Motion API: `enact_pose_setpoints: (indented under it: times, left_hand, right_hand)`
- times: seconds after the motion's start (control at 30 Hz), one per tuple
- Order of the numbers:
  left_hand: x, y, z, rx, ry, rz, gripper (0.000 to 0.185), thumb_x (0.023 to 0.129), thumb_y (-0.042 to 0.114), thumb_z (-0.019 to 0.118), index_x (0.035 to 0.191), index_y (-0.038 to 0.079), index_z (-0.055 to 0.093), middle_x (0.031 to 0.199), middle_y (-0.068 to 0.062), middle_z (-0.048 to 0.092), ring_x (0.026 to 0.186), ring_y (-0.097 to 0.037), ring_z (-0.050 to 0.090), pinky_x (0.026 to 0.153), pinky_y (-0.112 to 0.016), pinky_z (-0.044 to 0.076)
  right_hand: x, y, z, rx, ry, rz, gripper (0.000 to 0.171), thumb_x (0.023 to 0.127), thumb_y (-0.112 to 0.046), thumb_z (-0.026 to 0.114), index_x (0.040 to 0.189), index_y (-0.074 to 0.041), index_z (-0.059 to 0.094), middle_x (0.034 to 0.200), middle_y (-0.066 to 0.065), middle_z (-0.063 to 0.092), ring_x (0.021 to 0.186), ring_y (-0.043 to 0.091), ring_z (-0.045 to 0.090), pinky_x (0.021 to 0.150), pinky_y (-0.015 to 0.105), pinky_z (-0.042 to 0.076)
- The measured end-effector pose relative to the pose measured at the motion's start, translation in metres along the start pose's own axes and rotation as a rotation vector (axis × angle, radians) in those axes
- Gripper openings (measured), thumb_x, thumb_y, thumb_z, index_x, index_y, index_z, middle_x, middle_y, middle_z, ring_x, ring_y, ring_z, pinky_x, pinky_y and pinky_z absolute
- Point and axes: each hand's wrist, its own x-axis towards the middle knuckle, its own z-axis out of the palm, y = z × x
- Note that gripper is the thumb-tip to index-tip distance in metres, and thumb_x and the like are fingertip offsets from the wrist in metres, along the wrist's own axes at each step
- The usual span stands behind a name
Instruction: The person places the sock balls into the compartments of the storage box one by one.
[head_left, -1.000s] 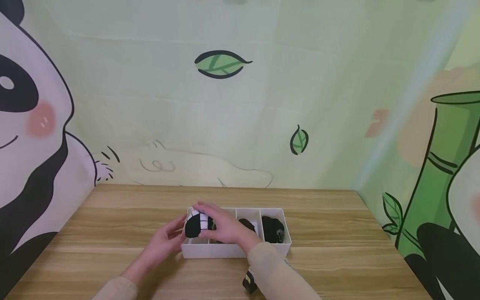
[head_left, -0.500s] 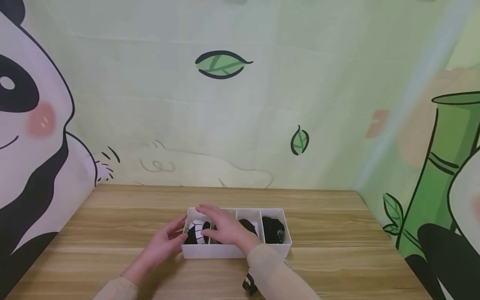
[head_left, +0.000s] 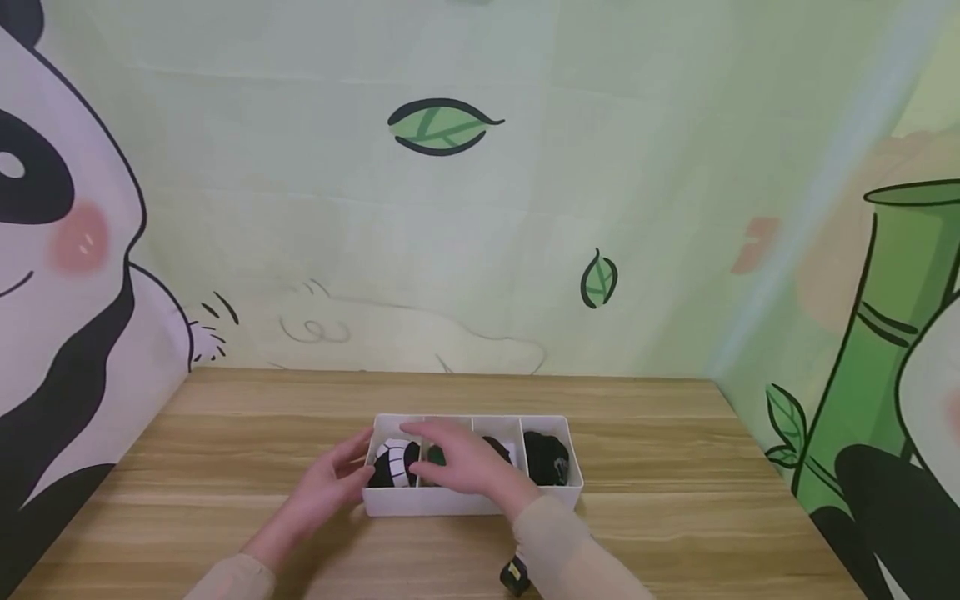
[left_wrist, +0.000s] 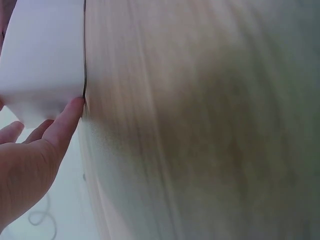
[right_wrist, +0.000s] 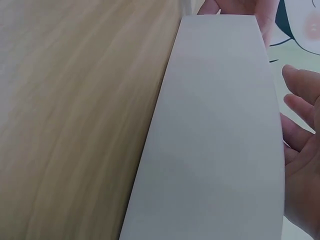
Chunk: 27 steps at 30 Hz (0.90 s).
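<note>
Where hands [head_left: 390, 471] meet: white organiser [head_left: 450, 502]

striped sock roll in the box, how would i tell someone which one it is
On the wooden table stands a white divided box, with the left hand against its left end. The striped sock roll sits in the leftmost compartment, beside the right hand. It alone has black and white stripes; the roll at the far right is plain black.

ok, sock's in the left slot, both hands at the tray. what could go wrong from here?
1. The striped sock roll sits high in its compartment; it may unroll or ride above the rim.
2. The right hand hovers over the neighbouring compartment and could drag that roll on the way out.
3. The left hand only rests against the end of the white tray, which could slide on the table.
</note>
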Motion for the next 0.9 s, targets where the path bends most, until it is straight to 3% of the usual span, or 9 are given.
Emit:
enact_pose_setpoints:
  times: [0.4, 0.63, 0.9]
  left_hand:
    - [0.002, -0.002, 0.000, 0.021, 0.009, -0.021, 0.062, 0.097, 0.005, 0.060, 0.153, 0.003, 0.035, 0.149, -0.028, 0.040, 0.131, -0.044, 0.045, 0.090, -0.038, 0.055]
    - [0.000, 0.002, -0.001, 0.006, 0.013, -0.038, 0.060, 0.098, 0.006, 0.060, 0.152, 0.004, 0.036, 0.148, -0.029, 0.041, 0.131, -0.046, 0.045, 0.088, -0.040, 0.056]
    - [-0.002, 0.000, -0.002, -0.008, 0.021, -0.038, 0.056, 0.098, 0.008, 0.060, 0.150, 0.000, 0.039, 0.144, -0.031, 0.044, 0.124, -0.043, 0.052, 0.085, -0.036, 0.057]
  right_hand:
    - [-0.033, 0.011, -0.017, 0.021, 0.022, -0.069, 0.051, 0.096, -0.022, 0.067, 0.142, -0.007, 0.053, 0.140, 0.006, 0.057, 0.131, 0.022, 0.050, 0.111, 0.036, 0.037]
    - [-0.054, 0.017, -0.033, 0.014, 0.033, -0.070, 0.050, 0.096, -0.021, 0.067, 0.143, -0.012, 0.053, 0.140, 0.002, 0.057, 0.130, 0.020, 0.051, 0.110, 0.038, 0.038]
    - [-0.088, 0.034, -0.048, -0.056, 0.150, -0.139, 0.048, 0.091, -0.015, 0.072, 0.135, -0.003, 0.059, 0.132, 0.009, 0.062, 0.122, 0.027, 0.057, 0.103, 0.043, 0.044]
